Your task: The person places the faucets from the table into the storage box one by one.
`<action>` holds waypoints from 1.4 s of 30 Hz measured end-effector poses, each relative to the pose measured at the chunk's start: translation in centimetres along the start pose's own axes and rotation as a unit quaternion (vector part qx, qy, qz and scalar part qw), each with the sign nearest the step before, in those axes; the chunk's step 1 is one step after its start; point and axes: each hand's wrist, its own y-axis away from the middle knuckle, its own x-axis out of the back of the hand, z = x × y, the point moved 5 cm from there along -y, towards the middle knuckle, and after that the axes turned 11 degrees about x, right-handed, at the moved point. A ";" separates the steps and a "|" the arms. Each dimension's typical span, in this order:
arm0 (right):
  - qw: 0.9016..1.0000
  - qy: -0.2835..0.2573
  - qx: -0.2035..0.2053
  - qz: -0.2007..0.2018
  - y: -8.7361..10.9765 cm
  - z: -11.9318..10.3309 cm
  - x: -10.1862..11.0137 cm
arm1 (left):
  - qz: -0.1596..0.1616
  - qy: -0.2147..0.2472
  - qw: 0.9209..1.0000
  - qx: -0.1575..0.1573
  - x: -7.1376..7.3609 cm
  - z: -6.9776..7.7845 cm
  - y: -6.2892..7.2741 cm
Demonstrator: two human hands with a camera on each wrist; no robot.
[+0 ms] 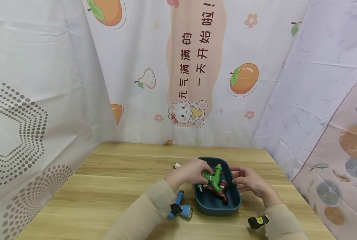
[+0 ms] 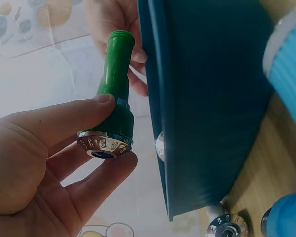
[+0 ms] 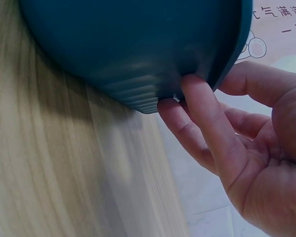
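Note:
My left hand [image 1: 190, 171] pinches a green tap [image 1: 216, 176] between thumb and fingers over the dark blue tub [image 1: 217, 210]. In the left wrist view, the tap's long green spout [image 2: 117, 64] points up and its silver-coloured ring [image 2: 104, 143] faces down. A dark red tap [image 1: 219, 192] lies in the tub, partly covered by the green one. Beside it shows a small metal nozzle [image 1: 200, 188]. On the tub's right side, my right hand [image 1: 250, 182] holds the wall, thumb at the rim and fingers [image 3: 204, 108] against the outside.
A blue tap [image 1: 179, 210] with a black part lies on the wooden table [image 1: 121, 186] left of the tub. Behind my left hand, the end of a white tap [image 1: 176, 165] peeks out. A black device [image 1: 257, 221] with a yellow label sits at my right sleeve. Printed curtains surround the table.

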 end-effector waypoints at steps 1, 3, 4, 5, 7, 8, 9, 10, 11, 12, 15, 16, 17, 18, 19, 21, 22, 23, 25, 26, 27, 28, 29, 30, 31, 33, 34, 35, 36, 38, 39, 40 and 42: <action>1.000 0.000 0.000 0.000 0.0 0.0 0.0 | -0.004 0.001 1.000 0.001 -0.2 0.1 0.0; 1.000 0.001 -0.001 -0.001 0.0 0.0 0.0 | -0.011 0.004 1.000 0.000 -0.5 0.2 0.0; 1.000 0.001 -0.002 0.000 0.0 -0.1 0.0 | -0.015 0.004 1.000 0.000 -0.6 0.3 0.0; 1.000 0.001 -0.002 0.000 0.0 -0.1 0.0 | -0.019 0.003 1.000 -0.001 -0.8 0.4 0.0; 1.000 -0.001 -0.001 -0.001 0.1 -0.1 0.0 | -0.026 0.000 1.000 -0.004 -1.0 0.7 -0.1; 1.000 -0.002 -0.001 -0.001 0.1 -0.1 0.0 | -0.028 -0.005 1.000 -0.005 -1.2 0.8 -0.1; 1.000 -0.003 0.000 -0.002 0.1 -0.2 -0.1 | -0.031 -0.013 0.999 -0.007 -1.3 0.9 -0.1; 1.000 -0.004 0.001 -0.003 0.1 -0.2 -0.1 | -0.034 -0.018 0.999 -0.008 -1.6 0.9 -0.2; 1.000 -0.005 0.001 -0.003 0.1 -0.2 -0.1 | -0.037 -0.025 0.999 -0.009 -1.8 1.0 -0.2; 1.000 -0.005 0.002 -0.004 0.1 -0.1 -0.1 | -0.039 -0.029 0.999 -0.009 -1.9 1.1 -0.3; 1.000 -0.005 0.005 -0.005 0.1 -0.1 -0.1 | -0.045 -0.038 0.998 -0.010 -2.4 1.2 -0.3; 1.000 -0.005 0.005 -0.005 0.1 -0.1 -0.1 | -0.046 -0.040 0.998 -0.010 -2.6 1.3 -0.3; 1.000 -0.005 0.005 -0.005 0.1 -0.1 -0.1 | -0.048 -0.042 0.998 -0.011 -2.6 1.3 -0.3; 1.000 -0.005 0.006 -0.006 0.1 -0.1 -0.1 | -0.049 -0.044 0.998 -0.011 -2.7 1.4 -0.3; 1.000 -0.005 0.005 -0.006 0.1 -0.1 -0.1 | -0.050 -0.046 0.998 -0.012 -2.7 1.5 -0.3; 1.000 -0.004 0.004 -0.006 0.1 -0.1 -0.1 | -0.052 -0.050 0.997 -0.014 -2.8 1.7 -0.3; 1.000 -0.004 0.003 -0.006 0.1 -0.1 -0.1 | -0.054 -0.053 0.997 -0.016 -2.9 1.8 -0.3; 1.000 -0.003 0.003 -0.006 0.1 -0.2 -0.1 | -0.056 -0.055 0.997 -0.018 -3.0 1.9 -0.4; 1.000 -0.001 0.000 -0.006 0.1 -0.2 -0.1 | -0.058 -0.059 0.996 -0.022 -3.1 2.0 -0.4; 1.000 -0.001 0.000 -0.006 0.1 -0.2 -0.1 | -0.058 -0.061 0.996 -0.024 -3.2 2.0 -0.5; 1.000 -0.001 -0.001 -0.006 0.1 -0.2 -0.1 | -0.057 -0.065 0.996 -0.027 -3.3 2.1 -0.5; 1.000 -0.001 -0.001 -0.007 0.1 -0.1 -0.1 | -0.056 -0.067 0.996 -0.030 -3.4 2.2 -0.6; 1.000 -0.001 -0.001 -0.007 0.1 -0.1 -0.1 | -0.054 -0.070 0.996 -0.032 -3.5 2.2 -0.6; 1.000 -0.002 -0.001 -0.008 0.1 -0.1 -0.1 | -0.053 -0.070 0.996 -0.033 -3.6 2.2 -0.7; 1.000 -0.002 0.000 -0.008 0.1 -0.1 -0.1 | -0.053 -0.072 0.995 -0.035 -3.6 2.3 -0.7; 1.000 -0.003 0.002 -0.008 0.0 0.0 -0.1 | -0.053 -0.071 0.995 -0.035 -3.7 2.4 -0.8; 1.000 -0.004 0.002 -0.008 0.0 0.0 -0.1 | -0.054 -0.070 0.995 -0.035 -3.8 2.4 -0.8; 1.000 -0.004 0.003 -0.009 0.0 0.0 -0.1 | -0.055 -0.069 0.996 -0.033 -3.8 2.4 -0.9; 1.000 -0.004 0.003 -0.009 0.0 0.0 -0.1 | -0.056 -0.068 0.996 -0.032 -3.8 2.5 -0.9; 1.000 -0.005 0.004 -0.009 0.0 0.0 -0.1 | -0.056 -0.068 0.996 -0.028 -3.9 2.5 -1.0; 1.000 -0.005 0.004 -0.010 0.0 0.0 -0.1 | -0.056 -0.067 0.996 -0.026 -3.9 2.6 -1.0; 1.000 -0.005 0.005 -0.010 0.0 0.0 -0.1 | -0.056 -0.067 0.996 -0.025 -3.9 2.6 -1.0; 1.000 -0.005 0.005 -0.010 0.0 -0.1 -0.1 | -0.056 -0.070 0.996 -0.023 -4.0 2.7 -1.1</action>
